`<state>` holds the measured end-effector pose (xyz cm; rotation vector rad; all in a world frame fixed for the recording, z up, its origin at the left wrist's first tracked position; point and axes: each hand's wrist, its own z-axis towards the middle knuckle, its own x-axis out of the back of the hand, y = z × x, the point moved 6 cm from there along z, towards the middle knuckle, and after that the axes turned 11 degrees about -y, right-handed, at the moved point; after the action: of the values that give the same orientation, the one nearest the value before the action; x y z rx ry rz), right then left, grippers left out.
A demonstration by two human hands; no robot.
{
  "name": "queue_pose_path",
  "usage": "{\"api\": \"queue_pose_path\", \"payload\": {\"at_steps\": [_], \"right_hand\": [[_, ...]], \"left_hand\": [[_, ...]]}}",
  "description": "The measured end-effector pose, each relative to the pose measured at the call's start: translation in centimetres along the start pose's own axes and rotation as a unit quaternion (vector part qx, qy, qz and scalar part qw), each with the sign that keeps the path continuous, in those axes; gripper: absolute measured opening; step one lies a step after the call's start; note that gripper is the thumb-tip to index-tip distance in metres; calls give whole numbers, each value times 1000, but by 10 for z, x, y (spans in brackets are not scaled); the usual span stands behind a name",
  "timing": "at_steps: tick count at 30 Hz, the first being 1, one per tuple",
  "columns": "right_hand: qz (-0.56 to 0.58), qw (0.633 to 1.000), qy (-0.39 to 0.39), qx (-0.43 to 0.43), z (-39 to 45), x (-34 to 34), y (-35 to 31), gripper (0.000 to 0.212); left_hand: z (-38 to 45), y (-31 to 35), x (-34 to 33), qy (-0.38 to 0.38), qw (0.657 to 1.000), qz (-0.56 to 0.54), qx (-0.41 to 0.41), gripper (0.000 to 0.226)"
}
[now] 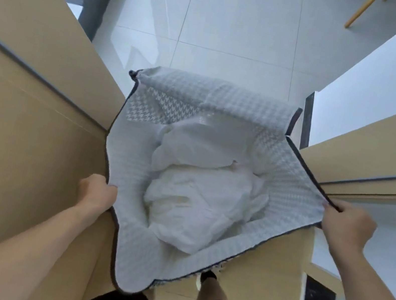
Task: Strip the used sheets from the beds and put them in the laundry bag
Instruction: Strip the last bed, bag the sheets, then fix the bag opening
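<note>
Two bare hands hold a laundry bag (126, 251) open between tan wooden panels, seen from straight above. At the left, a tall tan panel (25, 119) with a grey strip across it runs along the bag's side. The left hand (98, 191) is clenched on the bag's dark-edged rim at its left side, fingers curled under the cloth so that only the knuckles and the back of the hand show. The bag itself is grey-white with a houndstooth weave, and its mouth is pulled wide; a drawstring knot sits at the far left corner of the rim. Inside it, in the middle, lies a crumpled heap of white sheets (200, 192), resting well below the rim. Beyond the bag, pale floor tiles (227, 22) stretch away, with a slanted wooden leg (361, 12) at the top right. Below the bag, the person's dark shorts and one leg show, and a black strap curves at the bottom edge. At the right, the right hand (347, 226) grips the rim's dark piping, fingers closed around it, pulling that edge taut toward another tan panel (377, 144).
</note>
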<state>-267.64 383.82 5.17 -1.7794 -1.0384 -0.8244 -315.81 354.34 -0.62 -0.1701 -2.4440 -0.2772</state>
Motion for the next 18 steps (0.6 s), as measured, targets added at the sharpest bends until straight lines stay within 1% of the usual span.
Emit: {"api": "queue_pose_path", "payload": {"at_steps": [4, 6, 8, 9, 10, 11, 12, 13, 14, 15, 16, 17, 18], "right_hand": [[-68, 996, -56, -18, 0, -35, 33, 19], [-104, 990, -94, -26, -2, -45, 42, 20], [-186, 970, -156, -33, 4, -49, 42, 18], [-239, 951, -194, -32, 10, -51, 38, 22], [-276, 933, -229, -23, 16, -52, 29, 37], [-270, 927, -261, -3, 25, -54, 18, 56], [-217, 935, -281, 18, 33, -54, 3, 71], [-117, 950, -287, 29, 42, -53, -14, 81], [-8, 957, -289, 24, 52, -52, -29, 88], [100, 950, -296, 7, 63, -56, -40, 90], [200, 927, -316, -23, 71, -62, -49, 87], [287, 891, -347, -51, 77, -72, -60, 79], [349, 854, -380, -71, 81, -80, -70, 69]], "left_hand": [[-21, -32, -60, -49, 997, -8, 63, 22], [-28, -32, -75, -50, 995, -24, 79, 19], [-29, -25, -76, -38, 995, -35, 84, 20], [-30, -18, -75, -30, 995, -39, 82, 21], [-31, -11, -72, -24, 996, -40, 78, 21], [-32, -3, -70, -18, 996, -45, 73, 21], [-34, 4, -69, -11, 996, -55, 69, 21], [-36, 10, -67, -6, 996, -67, 66, 21], [-40, 16, -67, -1, 995, -78, 66, 23], [-44, 22, -67, 2, 994, -93, 63, 27], [-49, 26, -68, 2, 992, -114, 61, 31], [-53, 30, -70, 1, 990, -134, 53, 35], [-58, 35, -72, -2, 988, -145, 47, 40]]}}
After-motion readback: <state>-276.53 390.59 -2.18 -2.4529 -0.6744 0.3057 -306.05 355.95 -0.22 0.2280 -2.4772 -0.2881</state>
